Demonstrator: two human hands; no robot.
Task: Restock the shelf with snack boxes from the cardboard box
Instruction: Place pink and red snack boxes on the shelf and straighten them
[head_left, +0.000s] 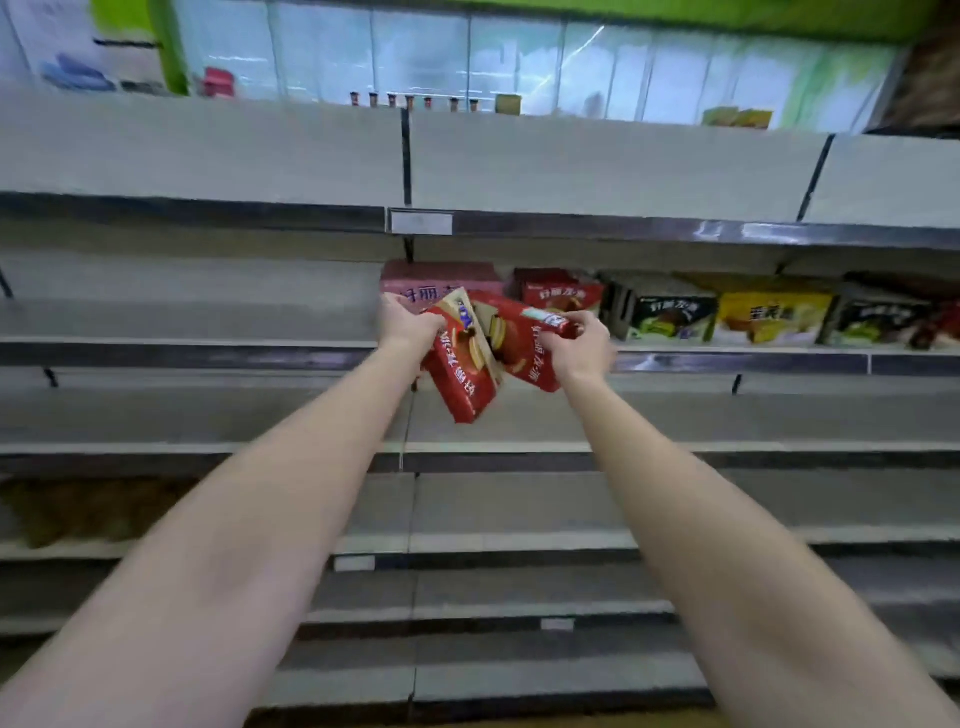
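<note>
Head view: left hand (410, 323) grips one red snack box (460, 371), right hand (582, 347) grips another red box (524, 343). Both tilted, overlapping, held in front of shelf (208, 349) edge; shelved boxes (670, 317) just behind.

At twelve o'clock the two red glossy cardboard snack boxes (485, 358) shine, above matt grey painted-metal shelf boards (208, 415) edged with shiny plastic strips (675, 228).
</note>
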